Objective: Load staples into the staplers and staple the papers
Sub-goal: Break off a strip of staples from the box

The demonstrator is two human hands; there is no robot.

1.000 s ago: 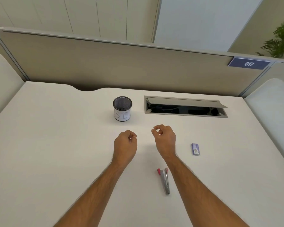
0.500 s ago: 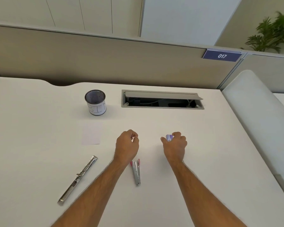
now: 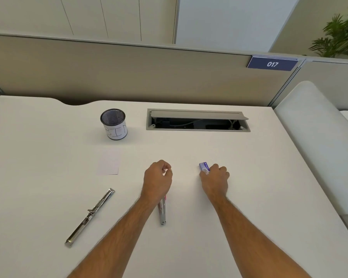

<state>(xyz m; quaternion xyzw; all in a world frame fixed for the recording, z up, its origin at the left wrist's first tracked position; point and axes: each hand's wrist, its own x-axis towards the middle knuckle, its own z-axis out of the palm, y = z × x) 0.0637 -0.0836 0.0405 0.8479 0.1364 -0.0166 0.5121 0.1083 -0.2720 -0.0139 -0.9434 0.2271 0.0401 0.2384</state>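
Right hand (image 3: 215,178) is gripping the staple box (image 3: 204,167) on the bench (image 3: 48,157).
Left hand (image 3: 158,178) is hovering curled, holding nothing; one stapler (image 3: 162,212) is lying under its wrist, another (image 3: 89,217) further left.

The right hand (image 3: 216,178) pinches a small staple box (image 3: 204,167) on the desk (image 3: 249,197), while the left hand (image 3: 158,178) is curled above a small stapler (image 3: 162,212).

On the desk (image 3: 48,157), your left hand (image 3: 158,180) sits left of your right hand (image 3: 215,179), which holds a small box (image 3: 203,167). A stapler (image 3: 162,211) lies under your left wrist. A long stapler (image 3: 89,217) lies far left. Paper (image 3: 108,164) lies behind it, and a cup (image 3: 114,124) behind that.
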